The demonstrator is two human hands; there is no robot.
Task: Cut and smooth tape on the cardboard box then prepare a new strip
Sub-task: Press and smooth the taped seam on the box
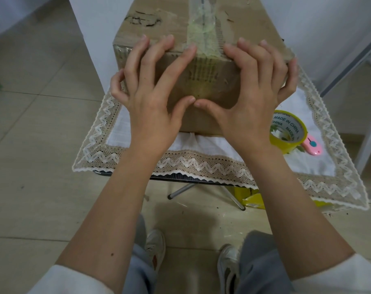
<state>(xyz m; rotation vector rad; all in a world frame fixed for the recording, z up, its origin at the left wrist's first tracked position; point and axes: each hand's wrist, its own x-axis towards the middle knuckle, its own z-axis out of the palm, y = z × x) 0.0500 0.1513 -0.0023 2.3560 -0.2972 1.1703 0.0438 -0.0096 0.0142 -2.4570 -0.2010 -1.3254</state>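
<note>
The worktop (180,177) is a small folding unit with a dark ribbed edge and metal legs, standing on a tiled floor (31,145). A white cloth (201,143) with a beige lace zigzag border covers it and overhangs the edges. Directly on the cloth: a cardboard box (201,117) at the centre; a yellow tape roll (290,132) near the right front corner of the box; a pink cutter (312,146) touching the roll.

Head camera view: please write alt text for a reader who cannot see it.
Both hands, left and right, press clear tape down over the near edge of a cardboard box on a lace-trimmed cloth. A yellow tape roll and pink cutter lie to the right.
</note>
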